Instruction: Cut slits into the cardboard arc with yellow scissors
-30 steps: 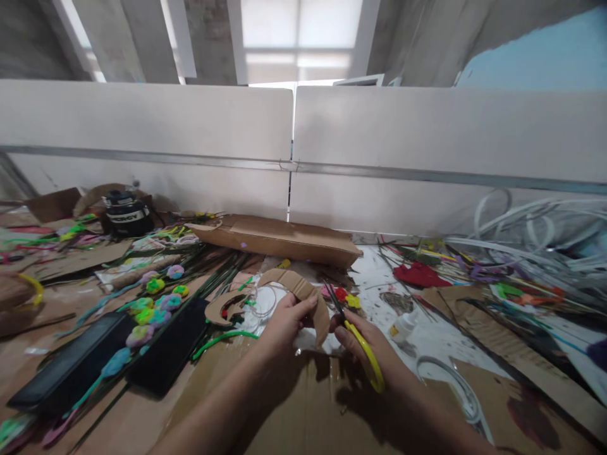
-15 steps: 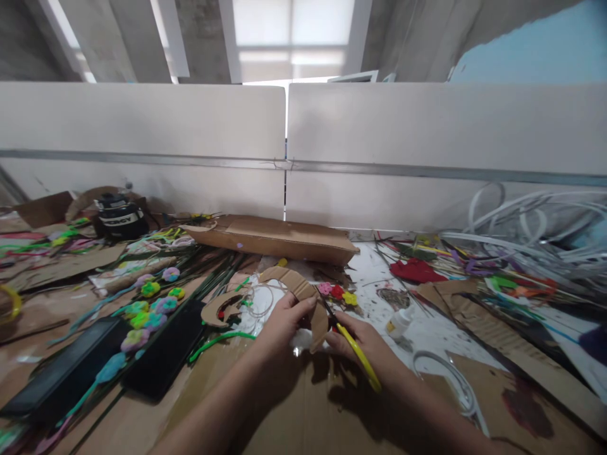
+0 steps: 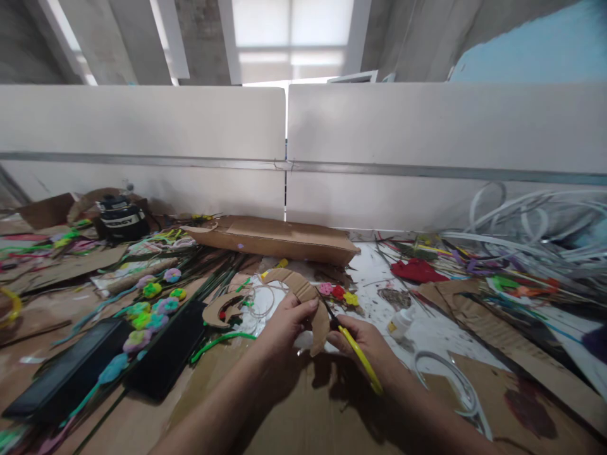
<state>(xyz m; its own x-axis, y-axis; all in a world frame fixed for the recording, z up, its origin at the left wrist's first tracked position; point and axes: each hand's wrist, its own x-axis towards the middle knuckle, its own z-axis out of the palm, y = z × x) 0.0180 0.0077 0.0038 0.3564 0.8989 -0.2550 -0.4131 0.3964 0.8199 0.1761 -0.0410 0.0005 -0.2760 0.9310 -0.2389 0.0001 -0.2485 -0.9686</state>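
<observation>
Left hand (image 3: 284, 323): thumb and fingers pinching one cardboard crescent (image 3: 321, 325)
Right hand (image 3: 361, 336): curled around one pair of yellow-handled scissors (image 3: 362, 361), right of the crescent; blade opening too small to tell
Small flowers (image 3: 338, 292): three, pink, red, yellow, just beyond the crescent
C-shaped cardboard (image 3: 217, 312): one, left of the crescent
Black slabs (image 3: 169, 357): two, farther left
Glue bottle (image 3: 401, 323): one, right of the crescent

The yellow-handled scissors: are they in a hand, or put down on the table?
In a hand: the right hand grips the scissors, their yellow handle lying along it. Whether they are open, I cannot tell.
</observation>
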